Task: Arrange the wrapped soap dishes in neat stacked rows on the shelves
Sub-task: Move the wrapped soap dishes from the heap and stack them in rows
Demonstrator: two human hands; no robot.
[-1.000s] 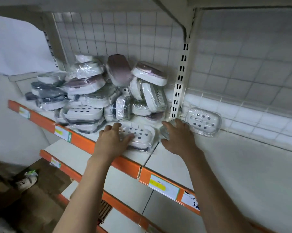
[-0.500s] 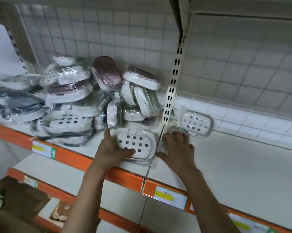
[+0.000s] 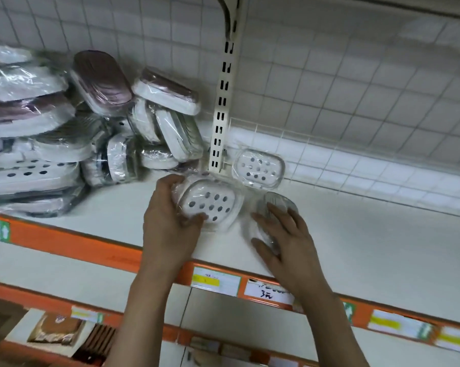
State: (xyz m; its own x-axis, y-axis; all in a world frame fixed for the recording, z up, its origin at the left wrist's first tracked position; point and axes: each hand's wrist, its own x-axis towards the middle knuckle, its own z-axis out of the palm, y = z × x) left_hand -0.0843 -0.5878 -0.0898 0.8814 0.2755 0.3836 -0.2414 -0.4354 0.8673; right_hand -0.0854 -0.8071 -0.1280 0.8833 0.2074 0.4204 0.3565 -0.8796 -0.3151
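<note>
My left hand [image 3: 170, 223] grips a wrapped white soap dish [image 3: 210, 205] with round drain holes, tilted just above the white shelf [image 3: 369, 247]. My right hand [image 3: 281, 234] lies on a second wrapped dish [image 3: 275, 205] with a grey ribbed top, fingers spread over it on the shelf. Behind them a third wrapped dish [image 3: 259, 168] leans against the wire back fence. A messy pile of wrapped dishes [image 3: 91, 123], white with pink, grey or dark lids, fills the shelf's left side.
A slotted upright post [image 3: 222, 107] divides the two shelf bays. An orange front rail with price tags [image 3: 215, 280] edges the shelf. Lower shelves show below, with a brown packet [image 3: 57, 331] at the bottom left. A wire grid backs the shelf.
My left hand has lifted the holed dish off the shelf and carried it to the right, past the post. My right hand stays on the grey-topped dish. The view has shifted right.
</note>
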